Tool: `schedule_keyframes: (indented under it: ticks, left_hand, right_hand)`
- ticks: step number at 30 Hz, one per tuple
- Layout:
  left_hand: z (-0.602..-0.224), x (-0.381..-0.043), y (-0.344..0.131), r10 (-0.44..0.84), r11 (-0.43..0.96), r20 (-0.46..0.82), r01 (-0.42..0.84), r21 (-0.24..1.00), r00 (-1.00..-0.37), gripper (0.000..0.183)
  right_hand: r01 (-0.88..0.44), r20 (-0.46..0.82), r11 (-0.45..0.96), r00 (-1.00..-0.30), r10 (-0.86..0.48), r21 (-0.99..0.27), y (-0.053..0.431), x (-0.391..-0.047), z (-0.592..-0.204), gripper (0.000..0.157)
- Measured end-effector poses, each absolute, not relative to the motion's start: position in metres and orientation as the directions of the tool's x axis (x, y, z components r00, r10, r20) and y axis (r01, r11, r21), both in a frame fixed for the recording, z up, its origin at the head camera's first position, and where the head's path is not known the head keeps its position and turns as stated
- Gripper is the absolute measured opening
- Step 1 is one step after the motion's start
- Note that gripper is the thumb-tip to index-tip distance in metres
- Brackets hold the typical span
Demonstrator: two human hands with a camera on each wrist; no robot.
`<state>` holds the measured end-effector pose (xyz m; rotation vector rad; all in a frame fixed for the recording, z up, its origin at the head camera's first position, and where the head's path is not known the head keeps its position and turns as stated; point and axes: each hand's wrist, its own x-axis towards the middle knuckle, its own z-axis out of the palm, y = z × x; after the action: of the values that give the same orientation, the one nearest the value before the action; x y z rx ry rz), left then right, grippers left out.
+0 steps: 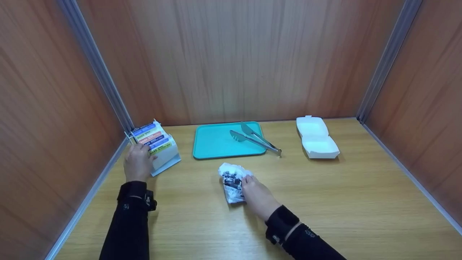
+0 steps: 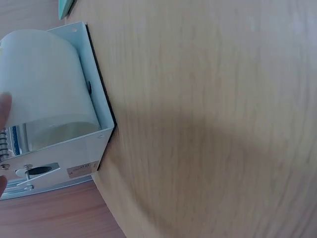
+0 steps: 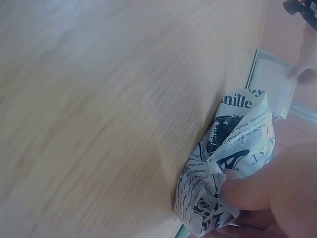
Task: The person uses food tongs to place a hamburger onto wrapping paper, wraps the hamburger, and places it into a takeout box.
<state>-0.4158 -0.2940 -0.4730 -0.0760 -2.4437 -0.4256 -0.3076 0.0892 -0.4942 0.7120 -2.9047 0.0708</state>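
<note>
My left hand (image 1: 138,163) is at the near left end of a label dispenser (image 1: 168,157) with rows of coloured labels. In the left wrist view, fingertips (image 2: 4,109) show beside the large white roll (image 2: 49,82) and over the metal side frame; the rest of that hand is out of view. My right hand (image 1: 259,196) pinches a packet wrapped in newsprint paper (image 1: 232,182) between thumb and fingers. Seen from the right wrist, the thumb presses into the folded, crumpled paper (image 3: 233,139). What the paper wraps is hidden.
A teal tray (image 1: 213,142) lies near the back wall, with metal tongs (image 1: 258,140) resting across its right side and over its edge. Further right stands an open white clamshell box (image 1: 317,139). Wood panels enclose the table (image 1: 364,202) at the back and sides.
</note>
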Motion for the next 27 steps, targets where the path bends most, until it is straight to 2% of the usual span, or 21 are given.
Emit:
schedule_keyframes:
  ticks: [5,11,15,20,27]
  left_hand:
    - [-0.474,-0.418,-0.296,-0.046,0.943,0.663,0.186,0.276,-0.747,0.025]
    - [-0.470,-0.419,-0.294,-0.095,0.938,0.658,0.154,0.311,-0.747,0.016]
    - [-0.471,-0.421,-0.293,-0.055,0.940,0.655,0.182,0.289,-0.754,0.018]
    - [-0.478,-0.421,-0.294,-0.035,0.946,0.660,0.188,0.264,-0.750,0.025]
    - [-0.474,-0.426,-0.293,-0.040,0.944,0.681,0.197,0.266,-0.731,0.021]
  right_hand:
    - [-0.464,0.156,0.885,-0.877,-0.455,-0.027,0.089,-0.307,-0.493,0.042]
    - [-0.464,0.154,0.886,-0.875,-0.458,-0.005,0.090,-0.308,-0.493,0.043]
    - [-0.458,0.163,0.889,-0.877,-0.453,0.011,0.091,-0.308,-0.492,0.043]
    - [-0.451,0.136,0.892,-0.886,-0.444,-0.033,0.089,-0.307,-0.494,0.044]
    - [-0.443,0.145,0.896,-0.888,-0.436,-0.024,0.091,-0.308,-0.493,0.044]
